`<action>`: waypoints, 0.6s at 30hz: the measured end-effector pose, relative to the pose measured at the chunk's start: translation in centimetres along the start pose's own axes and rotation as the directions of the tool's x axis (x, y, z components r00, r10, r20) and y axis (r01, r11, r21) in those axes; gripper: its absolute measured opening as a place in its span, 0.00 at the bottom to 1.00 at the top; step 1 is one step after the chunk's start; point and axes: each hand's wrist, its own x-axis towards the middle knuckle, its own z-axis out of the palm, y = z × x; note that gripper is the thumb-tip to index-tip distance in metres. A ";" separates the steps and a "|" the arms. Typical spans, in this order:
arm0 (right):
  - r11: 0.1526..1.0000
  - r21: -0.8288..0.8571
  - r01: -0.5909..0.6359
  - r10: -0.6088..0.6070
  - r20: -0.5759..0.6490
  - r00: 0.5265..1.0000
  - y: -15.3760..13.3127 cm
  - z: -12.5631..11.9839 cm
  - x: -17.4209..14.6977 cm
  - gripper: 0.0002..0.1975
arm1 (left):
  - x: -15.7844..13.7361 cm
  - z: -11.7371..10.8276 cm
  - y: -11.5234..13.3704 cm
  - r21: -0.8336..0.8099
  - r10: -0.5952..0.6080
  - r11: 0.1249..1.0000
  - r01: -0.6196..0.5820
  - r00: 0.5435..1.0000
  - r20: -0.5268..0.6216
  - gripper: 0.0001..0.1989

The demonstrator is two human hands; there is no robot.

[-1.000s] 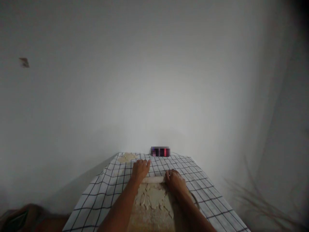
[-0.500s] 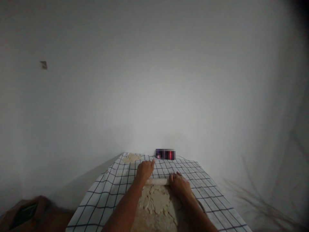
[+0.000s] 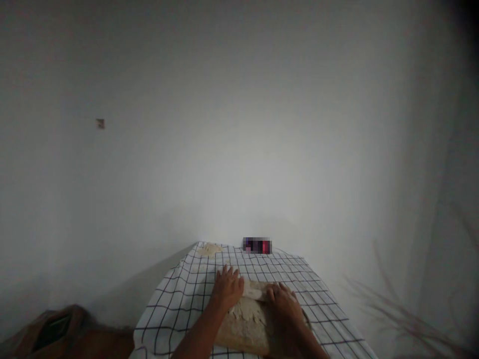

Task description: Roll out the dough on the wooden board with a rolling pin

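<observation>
A pale rolling pin (image 3: 255,293) lies crosswise over flattened, rough-edged dough (image 3: 245,310) on a floured wooden board (image 3: 243,340). My left hand (image 3: 229,286) rests on the pin's left end, its fingers stretched forward over it. Curled fingers of my right hand (image 3: 283,301) close over the right end of the pin. Both ends of the pin are hidden beneath my hands, and my right forearm covers part of the board.
A black-and-white checked cloth (image 3: 168,304) covers the table. Flour or dough scraps (image 3: 209,249) lie at its far left corner. A blurred dark and red box (image 3: 257,246) stands by the wall. Dry branches (image 3: 407,319) show at right, a brown wooden object (image 3: 56,326) at lower left.
The rolling pin has come back toward me, showing the board's far edge beyond it. My left hand has gone from curled to fingers stretched out. The camera view has shifted slightly.
</observation>
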 end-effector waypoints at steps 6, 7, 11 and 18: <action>0.999 -0.027 -0.024 0.025 0.043 0.999 -0.1 -1.7 -1.5 0.28 | -3.1 -0.5 -0.7 0.015 0.204 0.979 -0.203 0.978 -0.047 0.20; 0.999 -0.030 -0.021 0.022 0.043 0.999 -0.2 -2.0 -1.8 0.27 | -3.7 -0.7 -0.8 0.012 0.259 0.966 -0.259 0.962 -0.083 0.22; 0.999 -0.052 -0.008 0.009 0.020 1.000 -0.9 -2.6 -3.2 0.23 | -5.6 -2.2 -0.5 -0.045 0.238 0.967 -0.249 0.955 -0.177 0.22; 0.999 -0.036 0.015 -0.019 -0.127 0.992 -1.1 0.4 -5.3 0.19 | -7.2 -3.6 1.4 -0.051 0.121 0.990 -0.129 0.982 -0.142 0.19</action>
